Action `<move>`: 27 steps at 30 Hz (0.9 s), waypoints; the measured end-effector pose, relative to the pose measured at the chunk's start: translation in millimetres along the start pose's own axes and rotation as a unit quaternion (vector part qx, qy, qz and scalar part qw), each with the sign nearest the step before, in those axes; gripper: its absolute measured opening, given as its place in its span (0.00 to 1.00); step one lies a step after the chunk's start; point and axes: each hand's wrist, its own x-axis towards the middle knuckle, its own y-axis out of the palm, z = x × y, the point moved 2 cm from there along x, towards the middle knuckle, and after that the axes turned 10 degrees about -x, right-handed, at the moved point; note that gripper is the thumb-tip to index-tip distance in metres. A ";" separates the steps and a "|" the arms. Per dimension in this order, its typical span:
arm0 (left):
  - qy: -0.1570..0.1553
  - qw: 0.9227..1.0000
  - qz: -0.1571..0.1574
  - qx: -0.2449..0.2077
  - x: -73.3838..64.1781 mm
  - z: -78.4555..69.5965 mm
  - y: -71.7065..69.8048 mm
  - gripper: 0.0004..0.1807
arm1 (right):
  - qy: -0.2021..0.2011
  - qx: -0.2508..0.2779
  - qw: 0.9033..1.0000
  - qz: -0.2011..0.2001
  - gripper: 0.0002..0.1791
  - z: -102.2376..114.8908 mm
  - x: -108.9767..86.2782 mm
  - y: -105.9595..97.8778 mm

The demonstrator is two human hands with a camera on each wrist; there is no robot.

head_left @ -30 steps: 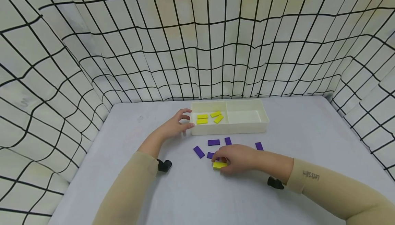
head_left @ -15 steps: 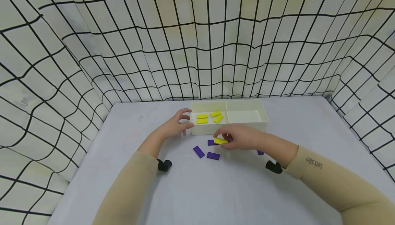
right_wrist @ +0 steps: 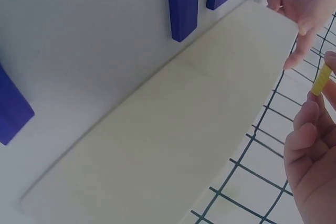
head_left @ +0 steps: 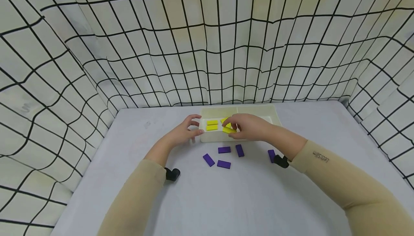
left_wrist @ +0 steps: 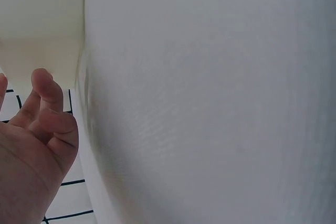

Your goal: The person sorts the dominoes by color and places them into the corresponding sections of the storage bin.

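Observation:
My right hand [head_left: 249, 126] pinches a yellow block [head_left: 229, 130] between thumb and fingertips, over the front rim of the white two-compartment box [head_left: 220, 137]. In the right wrist view, that yellow block [right_wrist: 321, 80] stands above the box's wall [right_wrist: 157, 114]. My left hand [head_left: 184, 131] rests its thumb and a finger against the box's left end; the left wrist view shows its other fingers [left_wrist: 50, 90] loosely bent. Several yellow blocks [head_left: 212, 127] lie in the left compartment, some partly hidden by my right hand. The right compartment is partly hidden behind that hand.
Several purple blocks [head_left: 224, 164] lie on the white table [head_left: 207, 200] in front of the box, one [head_left: 271, 155] farther right beside the right wrist's black camera [head_left: 280, 161]. A black net [head_left: 220, 49] over a pale wall encloses the back and sides.
My right hand has picked the yellow block up from the table and carried it away from me, over the purple blocks, to the box. My left hand stays in place.

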 end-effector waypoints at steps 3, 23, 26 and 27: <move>0.001 1.000 0.000 -0.004 -0.4 -0.3 0.1 0.38 | 0.001 -0.002 1.000 -0.005 0.23 -2.9 8.1 -1.1; 0.001 1.000 0.004 -0.008 -0.1 1.0 -0.8 0.37 | 0.030 -0.053 0.997 0.045 0.22 -10.9 60.8 3.6; -0.001 1.000 0.003 -0.007 -1.1 0.6 -0.4 0.37 | 0.028 -0.068 0.996 0.054 0.21 -10.6 68.1 8.4; 0.001 1.000 0.004 -0.006 -1.6 0.5 -0.4 0.38 | 0.027 -0.073 0.995 0.058 0.20 -10.4 70.3 10.1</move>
